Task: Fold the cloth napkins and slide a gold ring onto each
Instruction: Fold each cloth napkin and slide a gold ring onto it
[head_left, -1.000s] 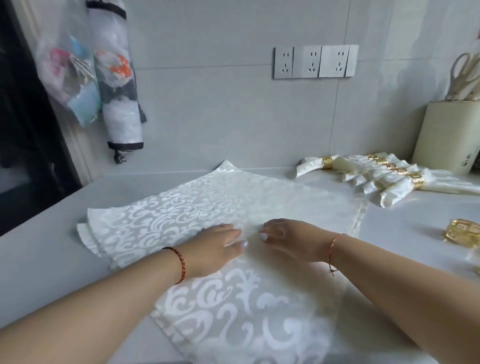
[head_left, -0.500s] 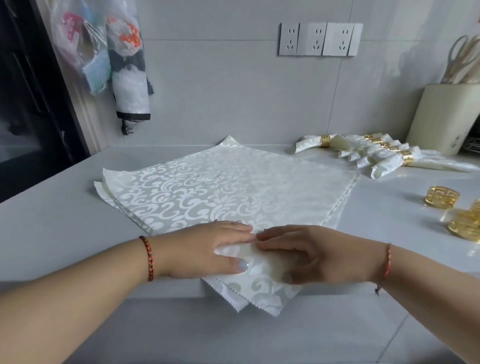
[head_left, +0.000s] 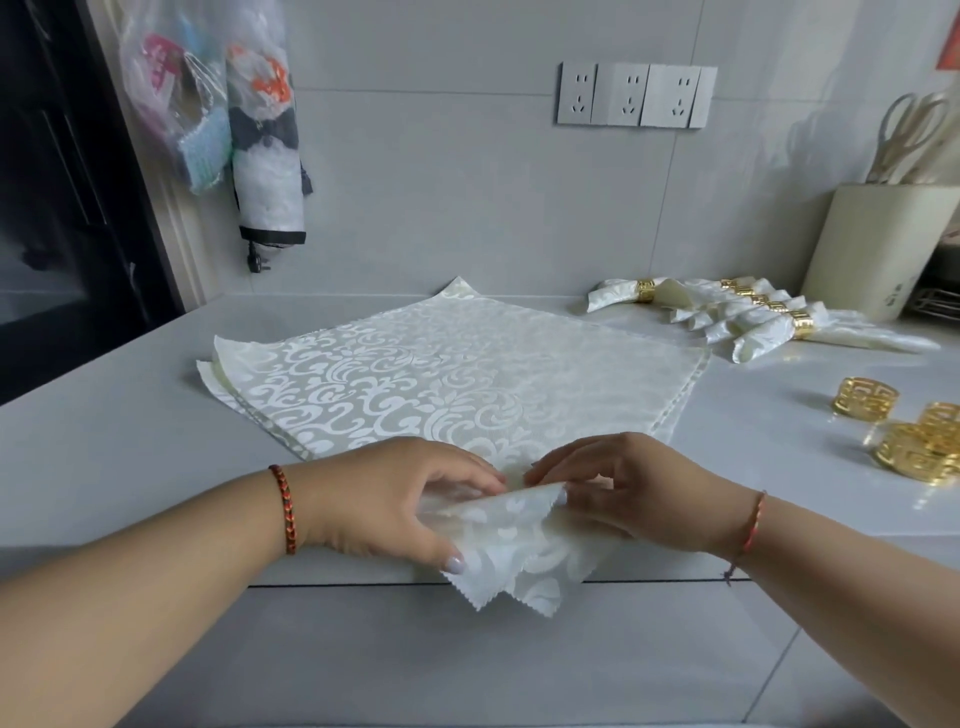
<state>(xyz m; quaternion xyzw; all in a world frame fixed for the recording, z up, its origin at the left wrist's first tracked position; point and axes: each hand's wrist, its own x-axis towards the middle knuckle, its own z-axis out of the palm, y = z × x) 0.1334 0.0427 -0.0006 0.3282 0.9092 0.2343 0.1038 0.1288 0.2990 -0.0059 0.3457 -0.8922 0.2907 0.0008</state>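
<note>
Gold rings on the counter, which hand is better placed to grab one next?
Right. The loose gold rings lie on the right hand's side; the left hand would have to cross over. Both hands now pinch the napkin.

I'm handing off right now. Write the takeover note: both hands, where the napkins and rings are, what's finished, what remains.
Left hand: pinching the near corner of the top napkin, lifted off the counter edge.
Right hand: pinching the same corner from the other side.
Flat napkin stack: middle of the counter, several layers, unfolded.
Finished napkins: folded and ringed, lined up at the back right, near the cream container.
Loose gold rings: a few on the counter at the right.
Done: that back row.
Left: fold the held napkin, ring it, then repeat through the stack.
</note>
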